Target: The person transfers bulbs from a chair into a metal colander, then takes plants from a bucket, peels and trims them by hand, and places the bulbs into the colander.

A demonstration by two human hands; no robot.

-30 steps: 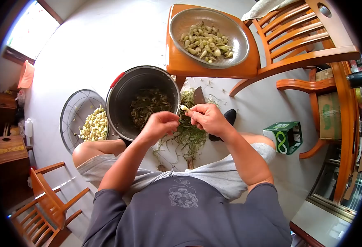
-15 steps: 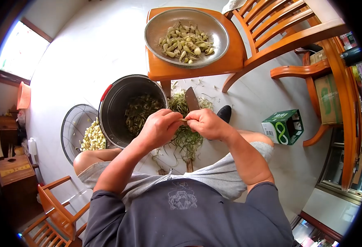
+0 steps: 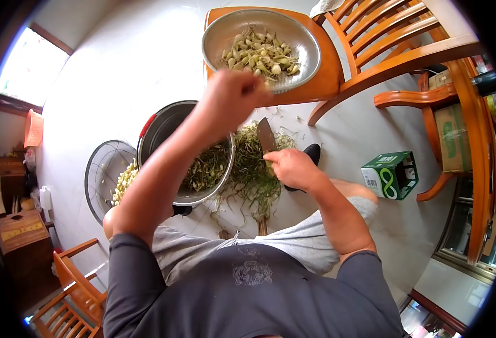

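My left hand [image 3: 234, 101] is over the near rim of a metal mesh bowl [image 3: 310, 56] of pale green bulbs [image 3: 259, 52]. Its fingers are smeared by motion, and whatever they hold is hidden. Lower down, my right hand [image 3: 294, 168] is closed, fingertips at the lower end of a wide knife blade [image 3: 266, 135]; what it grips is too small to make out. Green trimmings [image 3: 253, 188] lie on the floor beneath the blade. My left forearm crosses a dark bucket [image 3: 160, 125] with dry husks inside. White peeled bulbs [image 3: 125, 181] fill part of a wire-patterned basket [image 3: 97, 169].
The mesh bowl stands on an orange wooden chair [image 3: 330, 70]. A green box [image 3: 392, 176] is on the floor to the right, near another wooden chair [image 3: 408, 98]. A slatted chair [image 3: 79, 287] stands at the lower left. My dark shoe [image 3: 313, 152] is beside the blade.
My hands were together around a small bulb and are now apart. The left has moved up to the mesh bowl; the right has moved slightly right and down, beside the blade.
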